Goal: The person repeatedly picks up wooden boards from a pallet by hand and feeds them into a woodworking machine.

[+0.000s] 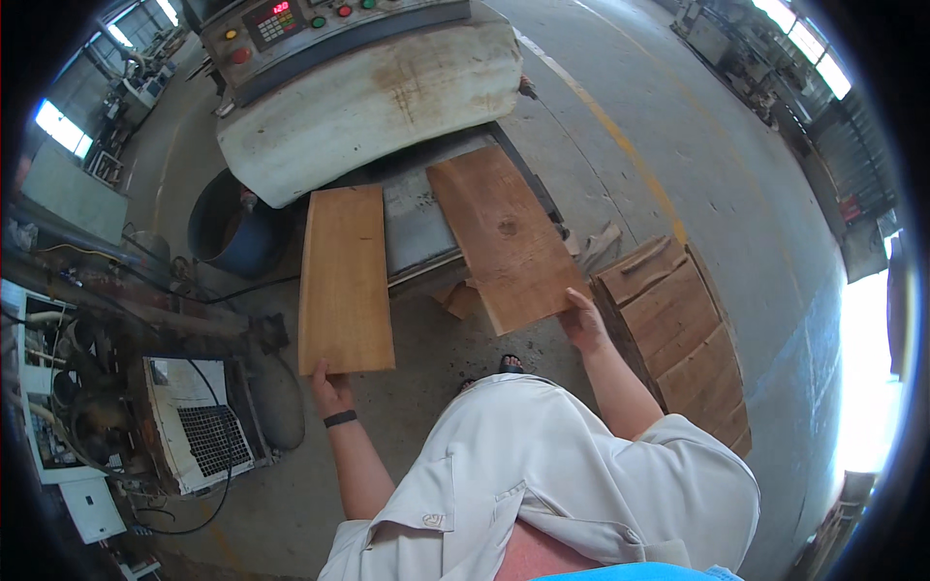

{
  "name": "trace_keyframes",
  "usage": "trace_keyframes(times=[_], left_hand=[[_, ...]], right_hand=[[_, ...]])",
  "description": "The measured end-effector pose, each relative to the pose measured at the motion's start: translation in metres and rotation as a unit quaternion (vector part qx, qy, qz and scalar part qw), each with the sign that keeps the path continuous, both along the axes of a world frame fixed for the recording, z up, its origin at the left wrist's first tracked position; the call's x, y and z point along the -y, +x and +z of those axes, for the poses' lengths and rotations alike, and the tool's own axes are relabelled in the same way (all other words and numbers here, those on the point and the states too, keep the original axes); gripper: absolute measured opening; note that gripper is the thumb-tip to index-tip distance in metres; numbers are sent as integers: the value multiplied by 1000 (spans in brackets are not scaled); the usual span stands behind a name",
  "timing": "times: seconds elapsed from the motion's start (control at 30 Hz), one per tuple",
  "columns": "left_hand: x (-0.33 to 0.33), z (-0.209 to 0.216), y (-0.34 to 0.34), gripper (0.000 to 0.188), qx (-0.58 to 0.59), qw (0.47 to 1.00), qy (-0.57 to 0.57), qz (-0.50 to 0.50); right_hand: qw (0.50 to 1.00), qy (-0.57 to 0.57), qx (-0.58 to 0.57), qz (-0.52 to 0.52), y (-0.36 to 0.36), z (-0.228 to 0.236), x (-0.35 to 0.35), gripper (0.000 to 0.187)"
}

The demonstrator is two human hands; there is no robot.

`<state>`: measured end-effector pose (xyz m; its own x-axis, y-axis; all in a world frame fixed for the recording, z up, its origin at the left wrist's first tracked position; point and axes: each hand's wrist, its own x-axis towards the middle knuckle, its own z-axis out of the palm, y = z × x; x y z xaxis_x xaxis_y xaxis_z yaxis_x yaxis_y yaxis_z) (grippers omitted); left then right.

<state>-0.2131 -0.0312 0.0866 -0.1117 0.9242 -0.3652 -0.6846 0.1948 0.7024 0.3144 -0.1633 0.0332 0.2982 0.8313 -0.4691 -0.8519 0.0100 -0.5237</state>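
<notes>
My left hand (331, 390) grips the near end of a light brown wooden board (346, 276), thumb on top and fingers hidden beneath. The board's far end reaches the metal bed (407, 218) of a machine. At the right, my right hand (585, 322) is closed on the near right corner of a darker wooden board (511, 237) with a knot in its middle. That board slants across the bed, its far end close to the machine's pale cover. A gap separates the two boards.
The machine's control panel (295, 24) has coloured buttons and a red display. A stack of wooden boards (678, 329) stands at my right. Left of the bed is a dark blue barrel (232, 228). Cables and an open-framed unit with a metal grille (215, 436) lie at the left.
</notes>
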Motion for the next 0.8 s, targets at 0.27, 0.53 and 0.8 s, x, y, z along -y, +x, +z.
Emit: trace_keyframes(times=[0.27,0.53,0.8], left_hand=[[25,49,-1,41,-257,965,50,31],[28,45,98,58,-686,670,276,-66],[19,-15,153,70,-837,458,206,-219]], right_hand=[[936,59,343,-59,12,82,-22,48],[446,34,881,152,-41,90,-34,58],[342,1,896,281,-101,27,-65,71]])
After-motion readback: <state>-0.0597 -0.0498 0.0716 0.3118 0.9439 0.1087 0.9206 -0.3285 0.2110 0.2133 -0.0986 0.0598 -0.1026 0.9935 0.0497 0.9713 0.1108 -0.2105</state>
